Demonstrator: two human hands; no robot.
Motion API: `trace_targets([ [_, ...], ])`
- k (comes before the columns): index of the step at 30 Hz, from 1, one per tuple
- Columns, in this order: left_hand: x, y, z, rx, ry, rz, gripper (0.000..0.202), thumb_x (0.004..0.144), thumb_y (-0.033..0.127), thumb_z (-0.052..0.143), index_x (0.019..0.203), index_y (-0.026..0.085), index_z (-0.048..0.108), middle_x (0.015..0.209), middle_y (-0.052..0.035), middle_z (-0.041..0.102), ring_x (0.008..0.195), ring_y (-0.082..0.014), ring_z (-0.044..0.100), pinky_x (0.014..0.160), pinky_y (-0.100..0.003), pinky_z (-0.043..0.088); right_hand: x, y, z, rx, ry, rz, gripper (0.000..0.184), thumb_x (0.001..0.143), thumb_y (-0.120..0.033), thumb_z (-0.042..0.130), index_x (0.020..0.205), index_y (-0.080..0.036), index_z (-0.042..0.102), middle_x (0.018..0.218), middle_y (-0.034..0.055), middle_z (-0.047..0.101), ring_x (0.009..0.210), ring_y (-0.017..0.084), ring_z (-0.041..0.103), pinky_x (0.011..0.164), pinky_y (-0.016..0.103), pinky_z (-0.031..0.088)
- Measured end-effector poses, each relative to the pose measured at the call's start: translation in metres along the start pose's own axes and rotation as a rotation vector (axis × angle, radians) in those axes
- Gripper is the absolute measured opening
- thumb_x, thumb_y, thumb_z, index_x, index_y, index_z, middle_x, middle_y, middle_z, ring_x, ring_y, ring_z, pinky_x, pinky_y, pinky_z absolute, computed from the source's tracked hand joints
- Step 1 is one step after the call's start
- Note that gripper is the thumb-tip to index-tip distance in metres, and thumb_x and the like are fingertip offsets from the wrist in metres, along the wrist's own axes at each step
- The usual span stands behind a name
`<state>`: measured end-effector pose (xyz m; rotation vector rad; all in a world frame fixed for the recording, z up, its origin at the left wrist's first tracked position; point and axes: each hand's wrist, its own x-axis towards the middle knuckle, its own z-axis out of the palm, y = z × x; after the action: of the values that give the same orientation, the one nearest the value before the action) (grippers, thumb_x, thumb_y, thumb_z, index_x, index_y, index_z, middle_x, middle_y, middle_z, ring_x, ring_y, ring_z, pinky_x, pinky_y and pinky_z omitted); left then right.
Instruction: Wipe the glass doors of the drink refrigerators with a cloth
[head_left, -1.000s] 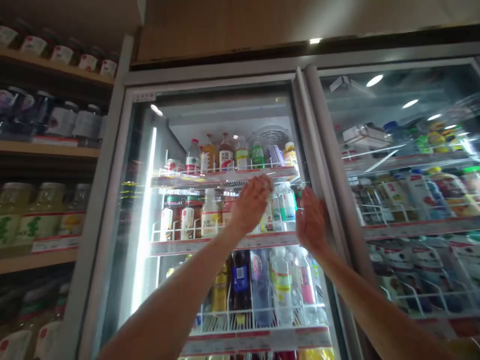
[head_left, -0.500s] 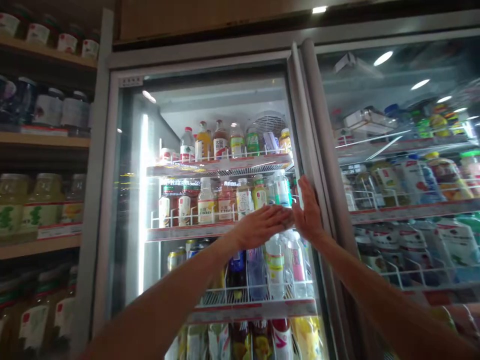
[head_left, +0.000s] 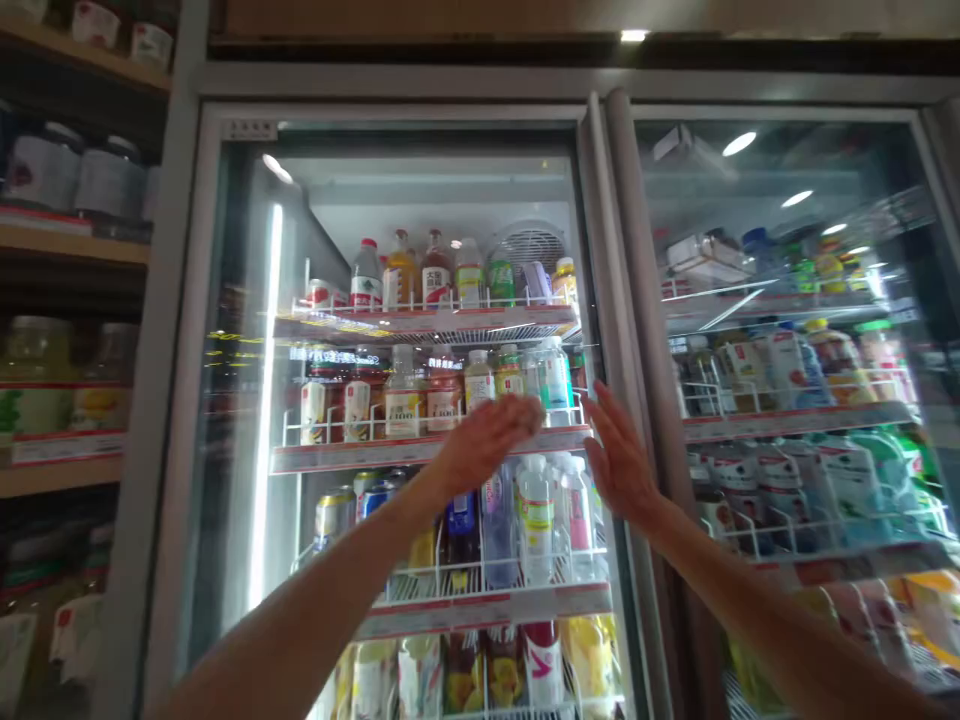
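I face a glass-door drinks fridge. My left hand (head_left: 487, 440) is raised in front of the left glass door (head_left: 240, 400), fingers stretched out, level with the second shelf of bottles (head_left: 427, 395). My right hand (head_left: 619, 460) is held flat and open beside it, near the door's right edge (head_left: 600, 250). Neither hand holds anything. Whether the palms touch the glass I cannot tell. Behind the glass stand rows of bottles and cans on white wire shelves (head_left: 420, 325).
A second glass door (head_left: 787, 350) to the right shows more drinks on shelves. Wooden shelves (head_left: 67, 250) with jars and bottles stand at the left. Ceiling lights reflect in the glass.
My left hand dropped from the top shelf's height to the second shelf. Both hands drew slightly back from the door's right edge. The view shifted down and left.
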<state>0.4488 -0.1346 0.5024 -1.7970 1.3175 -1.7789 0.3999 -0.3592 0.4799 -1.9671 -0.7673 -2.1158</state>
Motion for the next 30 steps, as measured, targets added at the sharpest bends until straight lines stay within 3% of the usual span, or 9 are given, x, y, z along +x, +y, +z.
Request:
trace_targets([
  [3, -0.011, -0.012, -0.004, 0.049, 0.075, -0.206, 0.034, 0.086, 0.015, 0.043, 0.118, 0.021, 0.052, 0.144, -0.0056, 0.036, 0.139, -0.0216, 0.014, 0.11, -0.044, 0.026, -0.004, -0.008, 0.012, -0.086, -0.042, -0.007, 0.055, 0.091, -0.026, 0.032, 0.143, -0.029, 0.015, 0.149, 0.0066, 0.024, 0.137, 0.023, 0.023, 0.107, 0.047, 0.029],
  [6, -0.031, -0.008, -0.009, -0.025, -0.096, 0.215, 0.04, 0.084, 0.02, 0.047, 0.124, 0.024, 0.047, 0.145, -0.0007, 0.034, 0.138, -0.018, 0.017, 0.112, -0.038, 0.023, -0.004, -0.02, 0.026, -0.146, -0.1, -0.059, 0.055, 0.091, -0.026, 0.033, 0.143, -0.027, 0.017, 0.148, 0.0069, 0.027, 0.138, 0.022, 0.018, 0.109, 0.048, 0.023],
  [8, -0.043, -0.017, -0.017, -0.033, -0.131, 0.272, 0.041, 0.085, 0.021, 0.046, 0.125, 0.026, 0.046, 0.144, 0.0006, 0.036, 0.137, -0.0162, 0.02, 0.113, -0.037, 0.023, -0.004, -0.029, 0.035, -0.167, -0.119, -0.087, 0.053, 0.091, -0.026, 0.033, 0.142, -0.026, 0.02, 0.147, 0.0074, 0.029, 0.139, 0.023, 0.017, 0.11, 0.049, 0.02],
  [12, -0.066, -0.05, -0.033, 0.114, 0.151, -0.376, 0.037, 0.085, 0.012, 0.041, 0.119, 0.022, 0.049, 0.144, -0.0063, 0.035, 0.138, -0.0216, 0.018, 0.108, -0.047, 0.029, -0.009, -0.04, 0.053, -0.196, -0.136, -0.075, 0.051, 0.09, -0.026, 0.035, 0.14, -0.026, 0.027, 0.148, 0.0065, 0.028, 0.139, 0.023, 0.015, 0.11, 0.05, 0.017],
  [13, -0.074, -0.051, -0.035, 0.128, 0.191, -0.423, 0.037, 0.084, 0.011, 0.041, 0.119, 0.021, 0.05, 0.144, -0.0074, 0.034, 0.138, -0.0228, 0.017, 0.108, -0.048, 0.03, -0.011, -0.042, 0.057, -0.205, -0.137, -0.072, 0.051, 0.09, -0.026, 0.036, 0.14, -0.026, 0.028, 0.148, 0.0059, 0.027, 0.139, 0.023, 0.015, 0.11, 0.051, 0.017],
  [17, -0.112, -0.034, -0.039, -0.006, -0.065, 0.161, 0.031, 0.086, 0.019, 0.043, 0.116, 0.024, 0.052, 0.145, -0.0005, 0.035, 0.137, -0.0196, 0.021, 0.109, -0.038, 0.03, -0.017, -0.043, 0.064, -0.226, -0.115, -0.116, 0.053, 0.088, -0.023, 0.039, 0.14, -0.026, 0.028, 0.149, 0.0059, 0.026, 0.138, 0.025, 0.017, 0.11, 0.052, 0.017],
  [19, -0.124, -0.038, -0.044, -0.027, -0.133, 0.274, 0.03, 0.087, 0.021, 0.042, 0.115, 0.025, 0.052, 0.142, 0.0012, 0.038, 0.136, -0.0172, 0.024, 0.109, -0.035, 0.03, -0.019, -0.042, 0.063, -0.228, -0.114, -0.165, 0.055, 0.088, -0.022, 0.039, 0.141, -0.026, 0.026, 0.149, 0.0057, 0.026, 0.138, 0.023, 0.019, 0.11, 0.051, 0.017],
  [24, -0.137, -0.056, -0.049, 0.153, 0.129, -0.384, 0.034, 0.086, 0.013, 0.04, 0.117, 0.022, 0.049, 0.144, -0.0053, 0.036, 0.138, -0.0213, 0.016, 0.107, -0.047, 0.032, -0.023, -0.046, 0.063, -0.247, -0.134, -0.175, 0.059, 0.088, -0.022, 0.039, 0.143, -0.029, 0.018, 0.149, 0.0041, 0.025, 0.138, 0.022, 0.02, 0.111, 0.05, 0.017],
  [30, -0.168, -0.008, -0.039, -0.075, -0.18, 0.318, 0.032, 0.088, 0.027, 0.042, 0.118, 0.028, 0.051, 0.145, 0.0053, 0.033, 0.137, -0.0171, 0.02, 0.111, -0.034, 0.027, -0.037, -0.059, 0.07, -0.292, -0.131, -0.07, 0.063, 0.089, -0.025, 0.039, 0.145, -0.028, 0.011, 0.151, 0.005, 0.018, 0.138, 0.024, 0.016, 0.11, 0.051, 0.015],
])
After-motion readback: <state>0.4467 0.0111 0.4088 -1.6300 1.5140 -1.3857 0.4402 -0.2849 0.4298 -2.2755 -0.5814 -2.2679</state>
